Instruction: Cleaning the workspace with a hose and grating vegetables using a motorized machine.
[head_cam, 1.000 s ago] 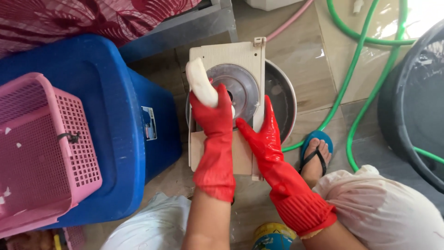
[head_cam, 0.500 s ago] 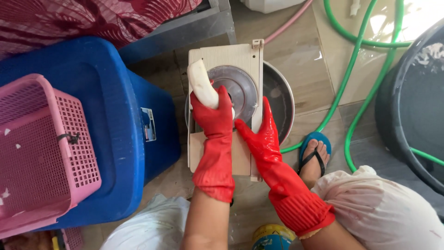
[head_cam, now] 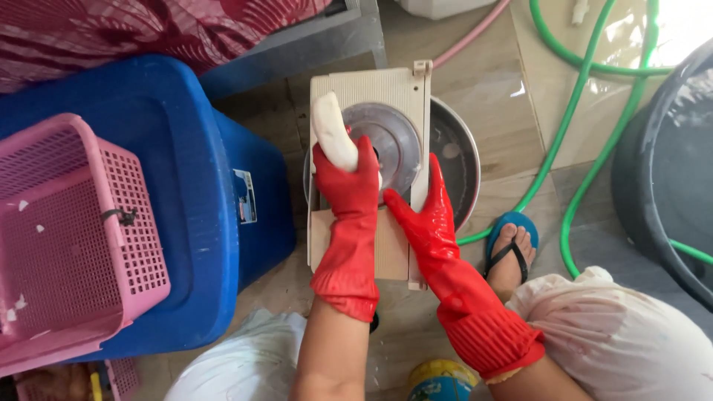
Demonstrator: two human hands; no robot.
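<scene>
Red rubber gloves are worn on both hands, which are held over a beige slicer board (head_cam: 369, 82) set across a round metal basin (head_cam: 454, 160). A white, peeled root piece (head_cam: 332, 136) is gripped by the left hand (head_cam: 355, 186), whose fingers are closed around its lower end; the piece is stood nearly upright and pressed against the left part of the round metal blade disc (head_cam: 391, 145) set into the board. The right hand (head_cam: 425, 215) is laid against the board's right edge, fingers stretched upward along the rim and thumb spread toward the disc, so the board is braced rather than enclosed. The basin is seen only partly, showing from under the board on its right side. A large blue plastic tub (head_cam: 193, 193) is placed just left of the board, and a pink perforated basket (head_cam: 74, 238) is rested on top of it. Green hose (head_cam: 564, 126) is looped over the wet tiled floor to the right, near a dark round tub (head_cam: 668, 163). A foot in a blue sandal (head_cam: 511, 245) is seen just beside the basin.
</scene>
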